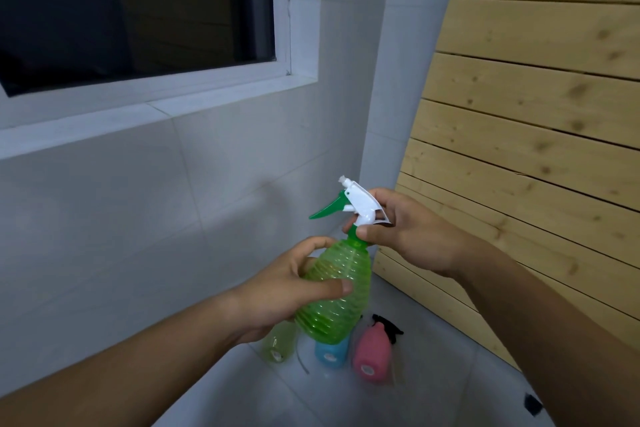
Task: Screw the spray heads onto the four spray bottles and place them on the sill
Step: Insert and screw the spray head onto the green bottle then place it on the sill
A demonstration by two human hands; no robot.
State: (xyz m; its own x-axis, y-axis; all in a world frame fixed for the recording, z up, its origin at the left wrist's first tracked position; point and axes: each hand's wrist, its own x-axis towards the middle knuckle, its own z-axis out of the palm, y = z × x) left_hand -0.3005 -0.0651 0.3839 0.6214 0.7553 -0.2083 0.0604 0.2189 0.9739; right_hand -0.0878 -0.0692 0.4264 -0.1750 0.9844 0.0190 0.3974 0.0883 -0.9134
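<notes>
Left hand point(294, 291) wraps the ribbed green bottle point(334, 295); right hand point(398, 236) pinches its green collar under the white spray head point(360, 203). No readable labels. 3 bottles point(370, 350) lie below.

Looks like a home bathroom or washroom — white wall tiles point(242, 149), a tiled floor point(433, 392), a window point(138, 10) over its sill point(156, 114) — pine panelling point(536, 114) alongside.

A white tiled floor point(433, 402) is seen below, and 3 bottles are laid on it near the wooden wall: a pale yellow-green bottle point(278, 345), a blue bottle point(330, 354) and a pink bottle point(372, 350) (black-topped). The sill point(104, 128) is seen bare.
</notes>
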